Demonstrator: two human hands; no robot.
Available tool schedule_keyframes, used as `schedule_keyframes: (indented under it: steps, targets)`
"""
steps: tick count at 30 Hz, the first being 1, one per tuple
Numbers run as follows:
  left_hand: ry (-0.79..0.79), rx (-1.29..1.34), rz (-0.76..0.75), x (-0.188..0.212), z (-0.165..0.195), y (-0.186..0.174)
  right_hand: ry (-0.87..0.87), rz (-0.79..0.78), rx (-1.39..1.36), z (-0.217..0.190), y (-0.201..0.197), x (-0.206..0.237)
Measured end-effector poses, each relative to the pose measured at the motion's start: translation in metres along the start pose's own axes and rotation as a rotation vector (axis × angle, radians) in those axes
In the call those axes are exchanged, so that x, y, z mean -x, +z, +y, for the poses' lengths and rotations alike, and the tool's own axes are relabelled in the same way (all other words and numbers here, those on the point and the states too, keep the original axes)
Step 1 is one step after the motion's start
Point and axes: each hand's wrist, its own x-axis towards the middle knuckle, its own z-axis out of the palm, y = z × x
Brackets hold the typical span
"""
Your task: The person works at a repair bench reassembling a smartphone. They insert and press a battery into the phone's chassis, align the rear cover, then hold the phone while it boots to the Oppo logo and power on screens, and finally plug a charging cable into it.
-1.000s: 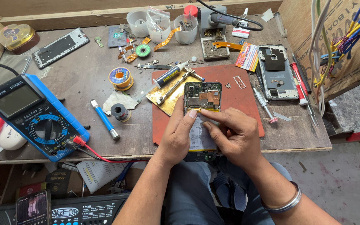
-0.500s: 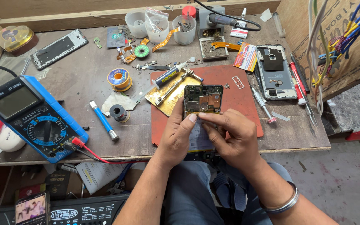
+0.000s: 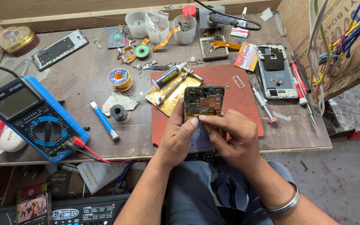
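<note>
An opened phone [image 3: 203, 102] with its back cover off and circuit board showing is held over the red mat [image 3: 246, 102]. My left hand [image 3: 179, 135] grips its left side and lower end, thumb pressed on the board. My right hand [image 3: 232, 135] grips the right side, its fingertips pinched next to the left thumb at the board's lower edge. A metal bangle [image 3: 282, 204] sits on my right wrist. The phone's lower half is hidden by both hands.
A blue multimeter [image 3: 30, 118] with a red lead lies at left. A syringe tube [image 3: 165, 79], a gold plate [image 3: 169, 93], solder reels [image 3: 119, 79], a second phone frame [image 3: 275, 71], screwdrivers [image 3: 301, 83], cups and a soldering station [image 3: 213, 18] crowd the wooden bench.
My hands and the phone have stayed almost in place; the fingertips have shifted slightly on the board's lower edge.
</note>
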Motion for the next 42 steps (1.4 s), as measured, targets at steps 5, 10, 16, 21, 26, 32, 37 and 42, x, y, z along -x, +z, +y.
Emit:
schedule_keyframes:
  steps: [5,10,16,21,26,32,37,42]
  targets:
    - [0.005,0.01,-0.004,0.0,0.0,0.0,-0.001,-0.005,-0.006,0.0,-0.001,0.0]
    - [0.016,-0.015,-0.009,0.0,0.001,-0.001,0.003,-0.008,-0.001,0.001,0.0,0.0]
    - [0.0,0.047,-0.003,-0.001,0.001,0.0,0.002,-0.004,0.01,0.001,0.0,0.001]
    - [-0.002,0.031,0.008,-0.002,0.004,0.003,0.015,-0.012,0.011,0.001,0.001,0.0]
    - [-0.004,-0.016,0.002,-0.001,0.01,0.007,0.044,-0.014,0.007,0.001,0.001,0.001]
    - [-0.021,-0.035,0.018,-0.001,0.013,0.01,0.051,-0.01,0.012,0.002,0.0,0.0]
    - [0.009,-0.083,0.004,-0.002,0.014,0.012,0.039,0.004,-0.003,0.011,0.002,0.009]
    - [-0.069,0.115,-0.07,-0.003,0.021,0.015,0.257,0.179,-0.323,0.024,0.002,0.021]
